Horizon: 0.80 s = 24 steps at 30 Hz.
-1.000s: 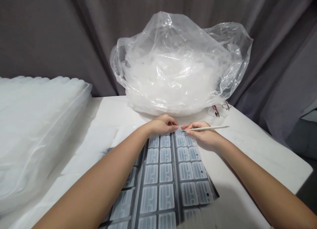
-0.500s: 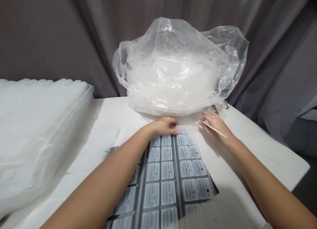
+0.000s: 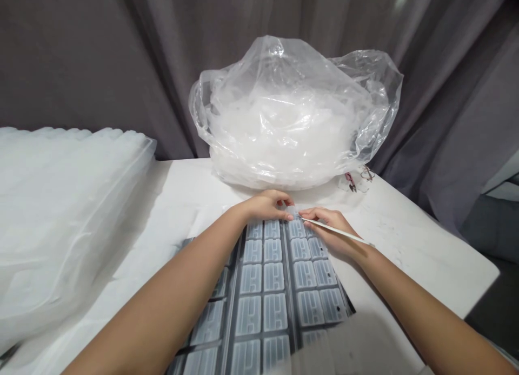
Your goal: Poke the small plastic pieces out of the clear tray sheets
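A dark sheet lies in front of me, with rows of translucent rectangular pieces on it. At its far end my left hand is curled, thumb and fingers closing on the edge of a small translucent piece, partly hidden by the fingers. From the right, my right hand pinches a thin white stick-like tool. Its narrow tip reaches that small piece, close to my left thumb. My left forearm covers part of the sheet's left side.
A large clear plastic bag of white contents stands behind my hands. On the left is a big plastic-wrapped white stack. Small pink-handled pliers lie beside the bag on the white table. A grey curtain hangs behind.
My right hand has moved left and toward me, bringing the white tool's tip to the small piece by my left thumb. The left hand stays nearly in place.
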Each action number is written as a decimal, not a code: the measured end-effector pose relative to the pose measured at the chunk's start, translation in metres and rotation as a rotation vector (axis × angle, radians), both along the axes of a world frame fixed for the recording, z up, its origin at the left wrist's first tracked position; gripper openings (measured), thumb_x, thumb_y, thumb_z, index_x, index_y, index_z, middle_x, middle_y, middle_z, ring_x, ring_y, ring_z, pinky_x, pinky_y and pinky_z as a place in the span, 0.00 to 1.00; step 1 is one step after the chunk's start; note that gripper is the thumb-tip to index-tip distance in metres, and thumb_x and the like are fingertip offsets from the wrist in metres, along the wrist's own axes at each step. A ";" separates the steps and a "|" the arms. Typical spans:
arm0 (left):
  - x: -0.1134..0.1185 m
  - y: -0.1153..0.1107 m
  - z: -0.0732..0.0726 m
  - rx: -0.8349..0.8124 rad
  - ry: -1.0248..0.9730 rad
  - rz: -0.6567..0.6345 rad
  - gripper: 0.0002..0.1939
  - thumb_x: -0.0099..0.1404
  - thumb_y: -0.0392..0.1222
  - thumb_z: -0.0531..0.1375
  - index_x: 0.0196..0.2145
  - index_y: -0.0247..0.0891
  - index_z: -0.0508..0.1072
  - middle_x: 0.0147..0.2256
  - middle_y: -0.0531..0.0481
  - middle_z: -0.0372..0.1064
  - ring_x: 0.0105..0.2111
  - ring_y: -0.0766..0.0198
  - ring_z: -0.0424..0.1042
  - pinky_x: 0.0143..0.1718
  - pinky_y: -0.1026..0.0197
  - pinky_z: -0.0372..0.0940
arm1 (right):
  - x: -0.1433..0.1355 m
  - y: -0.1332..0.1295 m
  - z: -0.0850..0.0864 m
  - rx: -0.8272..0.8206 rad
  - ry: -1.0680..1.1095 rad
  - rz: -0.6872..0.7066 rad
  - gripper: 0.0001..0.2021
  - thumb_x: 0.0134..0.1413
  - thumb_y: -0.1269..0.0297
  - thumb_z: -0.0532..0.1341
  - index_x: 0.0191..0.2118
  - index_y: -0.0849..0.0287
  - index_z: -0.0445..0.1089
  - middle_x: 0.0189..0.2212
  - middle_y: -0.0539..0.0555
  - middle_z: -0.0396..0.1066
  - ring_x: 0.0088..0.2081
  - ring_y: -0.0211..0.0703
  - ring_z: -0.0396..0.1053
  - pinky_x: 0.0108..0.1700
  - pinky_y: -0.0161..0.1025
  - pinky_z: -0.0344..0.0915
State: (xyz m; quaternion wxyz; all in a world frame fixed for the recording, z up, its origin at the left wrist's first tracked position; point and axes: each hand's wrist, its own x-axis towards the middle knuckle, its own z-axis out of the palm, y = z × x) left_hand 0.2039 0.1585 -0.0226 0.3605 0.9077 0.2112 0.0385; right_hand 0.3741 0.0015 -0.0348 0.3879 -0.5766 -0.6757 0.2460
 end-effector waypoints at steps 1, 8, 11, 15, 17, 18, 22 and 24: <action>0.000 0.000 0.000 0.001 0.003 -0.001 0.24 0.52 0.53 0.64 0.44 0.38 0.73 0.39 0.47 0.69 0.40 0.58 0.66 0.38 0.62 0.60 | 0.001 0.000 0.000 0.008 -0.011 0.003 0.08 0.59 0.62 0.57 0.37 0.56 0.73 0.45 0.57 0.74 0.48 0.48 0.71 0.50 0.49 0.66; 0.001 -0.001 0.001 0.014 0.042 0.003 0.25 0.52 0.55 0.63 0.45 0.38 0.72 0.41 0.47 0.68 0.41 0.57 0.66 0.39 0.62 0.60 | -0.001 0.002 -0.004 0.158 -0.255 0.078 0.10 0.62 0.64 0.53 0.40 0.57 0.70 0.44 0.58 0.74 0.47 0.48 0.70 0.49 0.47 0.67; 0.002 -0.002 0.002 0.021 0.055 0.005 0.25 0.52 0.54 0.63 0.45 0.38 0.72 0.41 0.47 0.68 0.41 0.57 0.66 0.39 0.62 0.60 | -0.003 0.006 -0.009 0.222 -0.358 0.093 0.11 0.63 0.66 0.50 0.43 0.57 0.68 0.42 0.58 0.73 0.46 0.48 0.69 0.48 0.48 0.67; 0.004 -0.002 0.002 0.025 0.072 0.008 0.24 0.53 0.53 0.63 0.44 0.38 0.72 0.41 0.47 0.69 0.41 0.57 0.67 0.40 0.62 0.61 | 0.006 0.011 -0.008 0.318 -0.391 -0.089 0.10 0.61 0.68 0.49 0.41 0.58 0.66 0.44 0.61 0.71 0.48 0.50 0.67 0.49 0.48 0.64; 0.004 -0.002 0.001 0.023 0.082 0.015 0.24 0.53 0.54 0.63 0.44 0.38 0.72 0.42 0.48 0.69 0.42 0.58 0.67 0.41 0.62 0.61 | 0.017 0.010 -0.001 0.320 -0.362 -0.281 0.09 0.59 0.67 0.50 0.39 0.59 0.66 0.45 0.63 0.71 0.49 0.53 0.66 0.51 0.51 0.62; 0.004 -0.002 0.001 0.022 0.088 0.020 0.24 0.53 0.54 0.63 0.45 0.38 0.71 0.43 0.48 0.69 0.42 0.57 0.68 0.41 0.62 0.61 | 0.022 0.009 0.003 0.306 -0.352 -0.361 0.08 0.58 0.66 0.51 0.36 0.59 0.66 0.45 0.63 0.71 0.49 0.55 0.66 0.52 0.52 0.61; 0.001 -0.003 0.003 0.018 0.110 0.024 0.28 0.54 0.57 0.62 0.48 0.38 0.70 0.45 0.47 0.69 0.44 0.57 0.68 0.42 0.62 0.62 | 0.030 -0.003 0.011 0.015 -0.164 -0.278 0.07 0.54 0.62 0.58 0.28 0.58 0.67 0.45 0.61 0.73 0.47 0.53 0.70 0.49 0.50 0.63; 0.000 -0.005 0.005 0.017 0.122 0.008 0.33 0.53 0.59 0.62 0.52 0.39 0.68 0.47 0.46 0.68 0.45 0.57 0.67 0.43 0.63 0.62 | 0.024 -0.008 0.008 -0.174 0.078 -0.085 0.08 0.54 0.60 0.60 0.28 0.58 0.67 0.45 0.59 0.73 0.46 0.49 0.71 0.47 0.46 0.65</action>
